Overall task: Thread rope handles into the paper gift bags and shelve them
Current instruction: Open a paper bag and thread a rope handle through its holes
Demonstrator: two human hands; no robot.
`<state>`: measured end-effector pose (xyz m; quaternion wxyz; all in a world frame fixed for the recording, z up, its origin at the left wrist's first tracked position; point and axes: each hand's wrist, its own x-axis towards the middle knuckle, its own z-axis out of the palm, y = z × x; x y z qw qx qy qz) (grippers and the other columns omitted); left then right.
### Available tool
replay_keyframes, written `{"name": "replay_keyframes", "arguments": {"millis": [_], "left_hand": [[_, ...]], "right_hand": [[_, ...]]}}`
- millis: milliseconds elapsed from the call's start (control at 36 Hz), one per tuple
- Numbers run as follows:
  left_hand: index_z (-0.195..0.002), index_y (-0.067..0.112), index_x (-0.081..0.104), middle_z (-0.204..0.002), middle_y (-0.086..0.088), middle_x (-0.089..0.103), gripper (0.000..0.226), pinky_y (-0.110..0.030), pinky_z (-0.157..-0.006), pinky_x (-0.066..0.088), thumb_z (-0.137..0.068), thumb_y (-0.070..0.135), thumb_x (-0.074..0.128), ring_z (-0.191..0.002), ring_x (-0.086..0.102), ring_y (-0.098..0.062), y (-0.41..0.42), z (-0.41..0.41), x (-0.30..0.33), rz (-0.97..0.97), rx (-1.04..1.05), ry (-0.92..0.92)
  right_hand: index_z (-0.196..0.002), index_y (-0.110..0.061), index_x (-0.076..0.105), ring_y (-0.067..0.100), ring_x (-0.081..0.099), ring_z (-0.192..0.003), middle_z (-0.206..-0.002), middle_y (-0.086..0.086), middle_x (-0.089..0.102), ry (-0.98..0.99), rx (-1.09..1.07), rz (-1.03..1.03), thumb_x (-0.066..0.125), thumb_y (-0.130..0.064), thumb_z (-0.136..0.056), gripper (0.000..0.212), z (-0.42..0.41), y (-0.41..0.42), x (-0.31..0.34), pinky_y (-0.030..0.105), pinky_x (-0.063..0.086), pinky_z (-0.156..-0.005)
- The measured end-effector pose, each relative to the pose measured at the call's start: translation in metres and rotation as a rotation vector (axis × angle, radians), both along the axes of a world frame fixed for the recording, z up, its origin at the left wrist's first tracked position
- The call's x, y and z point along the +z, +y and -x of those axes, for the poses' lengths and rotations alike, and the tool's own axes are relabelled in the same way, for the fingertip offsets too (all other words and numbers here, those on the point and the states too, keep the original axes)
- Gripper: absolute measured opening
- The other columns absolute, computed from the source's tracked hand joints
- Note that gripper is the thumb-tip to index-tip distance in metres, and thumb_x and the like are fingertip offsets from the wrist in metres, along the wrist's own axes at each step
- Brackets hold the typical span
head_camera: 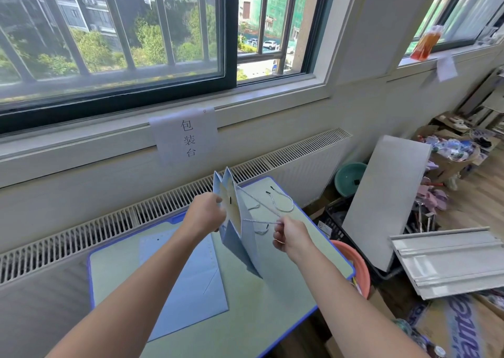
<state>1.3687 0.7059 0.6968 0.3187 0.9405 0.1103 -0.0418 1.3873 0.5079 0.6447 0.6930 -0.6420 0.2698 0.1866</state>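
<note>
Left grip point(205, 212) pinches upright gift bag point(246, 237) rim (above bench point(286, 297)); right grip point(288, 237), beside bag, pinches rope point(263, 222).

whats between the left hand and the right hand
In the head view, the upright blue bag stands between the left hand and right hand; the left holds its rim, the right pinches a rope running to it.

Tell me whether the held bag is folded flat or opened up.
Mostly folded: the blue gift bag stands upright on the table, side gussets creased inward, left hand gripping its top.
</note>
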Motion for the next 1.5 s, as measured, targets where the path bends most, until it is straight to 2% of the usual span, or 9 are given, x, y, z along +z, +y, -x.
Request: {"name": "replay_keyframes", "arguments": {"millis": [139,250,389,611,778,944,1083,1306,1500], "left_hand": [[-0.134,0.004,0.055,-0.126,-0.015,0.062,0.044,-0.032,-0.06,0.058,-0.092,0.004,0.042,-0.058,0.068,-0.018,0.006,0.0,-0.004,0.049,0.028,-0.002],[-0.131,0.011,0.055,-0.09,-0.006,0.064,0.039,-0.028,-0.051,0.051,-0.093,0.008,0.044,-0.055,0.061,-0.017,0.001,0.002,-0.003,0.118,-0.001,-0.039],[-0.128,0.021,0.051,-0.064,-0.005,0.057,0.037,-0.03,-0.057,0.045,-0.093,0.008,0.049,-0.057,0.053,-0.018,-0.008,0.004,-0.004,0.253,-0.017,-0.096],[-0.116,0.016,0.051,-0.076,-0.004,0.059,0.028,-0.028,-0.06,0.047,-0.092,0.016,0.066,-0.061,0.055,-0.014,-0.023,0.001,0.0,0.767,0.14,0.002],[-0.11,0.011,0.054,-0.066,-0.003,0.053,0.013,-0.023,-0.054,0.044,-0.097,0.013,0.058,-0.053,0.051,-0.01,-0.021,-0.001,-0.015,0.998,0.202,0.067],[-0.101,0.013,0.053,-0.077,-0.008,0.056,0.003,-0.029,-0.057,0.043,-0.098,0.014,0.053,-0.063,0.052,-0.019,-0.009,0.0,-0.045,0.524,0.173,0.111],[-0.089,0.016,0.062,-0.086,-0.004,0.065,0.007,-0.03,-0.066,0.045,-0.094,0.018,0.057,-0.081,0.061,-0.025,0.005,0.004,-0.067,0.054,-0.04,0.167],[-0.116,0.019,0.052,-0.104,-0.001,0.055,0.023,-0.032,-0.074,0.046,-0.098,0.033,0.055,-0.087,0.056,-0.017,-0.005,0.003,-0.058,0.119,0.045,-0.105],[-0.098,0.019,0.065,-0.092,0.011,0.058,0.012,-0.022,-0.074,0.048,-0.096,0.028,0.058,-0.08,0.056,-0.001,-0.032,0.009,-0.039,0.158,-0.41,-0.278]], "right_hand": [[-0.07,-0.016,0.049,0.012,0.041,-0.043,-0.049,-0.005,0.048,0.087,0.017,0.017,0.038,-0.008,-0.089,0.023,0.007,-0.006,-0.004,0.024,0.041,-0.054],[-0.076,-0.014,0.055,0.014,0.047,-0.052,-0.064,-0.001,0.052,0.049,0.233,0.164,0.043,-0.01,-0.09,0.018,0.006,-0.001,-0.003,0.025,0.042,-0.055],[-0.067,-0.018,0.044,0.022,0.042,-0.074,-0.077,0.007,0.049,-0.318,0.451,0.749,0.04,-0.026,-0.096,0.031,-0.002,0.004,-0.002,0.031,0.03,-0.056],[-0.098,-0.018,0.063,0.013,0.06,-0.073,-0.088,-0.004,0.066,-0.482,0.472,0.469,0.058,-0.044,-0.091,0.027,-0.006,0.024,0.033,0.027,0.048,-0.069],[-0.064,-0.005,0.049,0.018,0.049,-0.053,-0.056,-0.002,0.048,-0.53,0.448,0.607,0.053,-0.02,-0.086,0.026,-0.01,0.021,0.041,0.029,0.043,-0.054],[-0.058,-0.017,0.024,0.011,0.019,-0.046,-0.049,-0.005,0.023,-0.597,0.39,0.764,0.047,-0.006,-0.085,0.038,-0.01,0.012,0.043,0.026,0.013,-0.043],[-0.061,-0.017,0.023,0.012,0.019,-0.05,-0.056,-0.002,0.022,-0.562,0.35,0.765,0.048,-0.007,-0.082,0.035,-0.009,0.009,0.034,0.031,0.013,-0.052],[-0.06,-0.015,0.024,0.015,0.015,-0.056,-0.057,0.0,0.019,-0.604,0.403,0.771,0.048,-0.005,-0.082,0.034,-0.008,0.01,0.042,0.03,0.011,-0.05],[-0.058,-0.016,0.024,0.015,0.016,-0.055,-0.055,-0.002,0.019,-0.645,0.416,0.776,0.049,-0.006,-0.082,0.037,-0.01,0.013,0.049,0.03,0.013,-0.048]]}}
